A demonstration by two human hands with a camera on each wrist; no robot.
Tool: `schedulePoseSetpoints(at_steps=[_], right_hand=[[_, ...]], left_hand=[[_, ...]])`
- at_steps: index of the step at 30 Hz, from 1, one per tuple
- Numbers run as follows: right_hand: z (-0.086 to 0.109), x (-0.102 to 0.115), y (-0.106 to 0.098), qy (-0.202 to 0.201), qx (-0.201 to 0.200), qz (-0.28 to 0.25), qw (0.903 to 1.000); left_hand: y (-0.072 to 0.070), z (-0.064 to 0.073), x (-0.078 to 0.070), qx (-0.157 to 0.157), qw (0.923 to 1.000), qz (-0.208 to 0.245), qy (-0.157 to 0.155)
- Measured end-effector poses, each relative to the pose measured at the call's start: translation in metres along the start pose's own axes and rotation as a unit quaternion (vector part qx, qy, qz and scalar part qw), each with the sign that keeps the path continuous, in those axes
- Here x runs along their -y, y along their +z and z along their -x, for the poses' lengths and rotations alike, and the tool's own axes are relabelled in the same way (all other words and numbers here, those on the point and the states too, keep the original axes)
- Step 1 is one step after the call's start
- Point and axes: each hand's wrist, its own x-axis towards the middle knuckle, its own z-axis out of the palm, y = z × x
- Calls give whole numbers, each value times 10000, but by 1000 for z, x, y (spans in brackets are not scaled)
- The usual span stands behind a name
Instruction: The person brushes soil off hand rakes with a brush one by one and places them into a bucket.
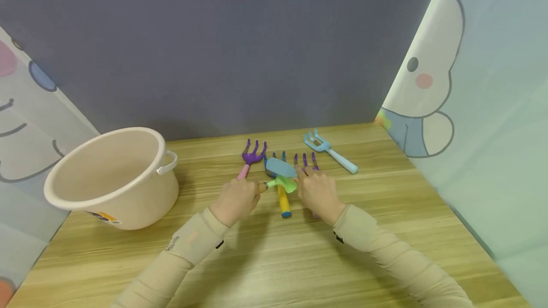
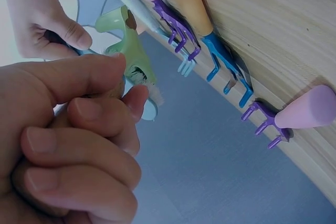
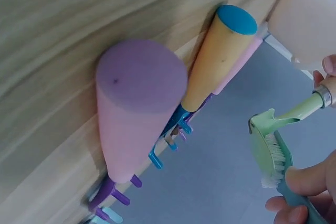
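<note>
My left hand [image 1: 238, 199] grips the wooden handle [image 1: 262, 187] of a light green garden trowel [image 3: 265, 148], held over the table. In my right hand [image 1: 318, 193] is a blue scrub brush [image 1: 281, 168] with white bristles [image 3: 276, 153]. Those bristles lie against the green blade in the right wrist view. Beneath and around the hands are several hand rakes: a purple one with a pink handle [image 1: 250, 157], a blue one with a yellow handle [image 1: 283, 201], and another purple one [image 3: 139, 114] partly hidden by the right hand.
A light blue hand rake [image 1: 340, 158] lies at the back right of the wooden table [image 1: 274, 265]. On the left stands a big cream bucket [image 1: 145, 203] with a white handle. A dark grey panel [image 1: 239, 51] rises behind the table, with printed cloth on both sides.
</note>
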Motion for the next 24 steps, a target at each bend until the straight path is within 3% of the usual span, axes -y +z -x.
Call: schedulePoseSetpoints(at_steps=[6,12,16,22,24], right_hand=[[-2,-1,-1,346,326,-171,9987],[-4,-4,-3,870,833,-716,9901],[-7,-6,-4,1285,1213,-1230,9765],[-13,-12,-7,2154,1790,-2023,9384],[-14,-12,-9,2173,1808,-2051,9370]], left_hand=[[0,-1,-1,38,10000,42,-31],[-1,-2,-1,49,10000,30,-44],[0,-2,-1,80,9999,29,-55],[0,-3,0,326,9993,41,-188],[-1,-3,1,383,9991,37,-189]])
